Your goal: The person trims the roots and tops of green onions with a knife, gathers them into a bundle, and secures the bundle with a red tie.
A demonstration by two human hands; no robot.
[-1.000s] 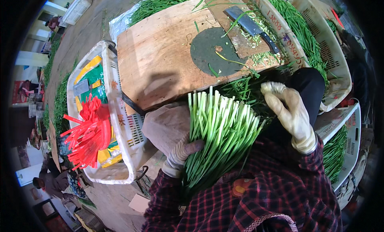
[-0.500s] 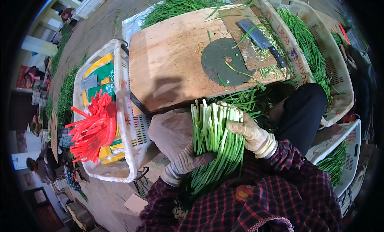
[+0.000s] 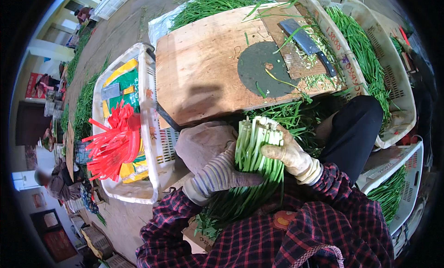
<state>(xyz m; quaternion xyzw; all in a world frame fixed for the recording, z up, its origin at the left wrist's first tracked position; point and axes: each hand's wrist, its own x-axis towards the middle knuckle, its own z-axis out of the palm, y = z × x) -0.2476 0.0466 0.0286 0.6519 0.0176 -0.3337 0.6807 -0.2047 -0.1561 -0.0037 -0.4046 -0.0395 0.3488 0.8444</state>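
A thick bunch of green stalks with pale cut ends [image 3: 255,147] stands upright in front of my chest. My left hand [image 3: 222,173], in a striped grey glove, wraps around it from the left. My right hand [image 3: 289,154], in a worn pale glove, clasps it from the right, near the cut ends. Just beyond lies a wooden cutting board [image 3: 208,69] with a dark round patch. A cleaver [image 3: 307,45] rests on the board's right part among chopped green bits.
A white crate [image 3: 148,106] at left holds red plastic strips [image 3: 115,143] and a yellow-green bag. White crates of green stalks [image 3: 365,50] stand at right. More greens lie under the board. A seated person [image 3: 55,182] is at far left.
My right hand came in from the right and closed on the bunch. The stalks, fanned out before, are now gathered tight and upright with even ends.
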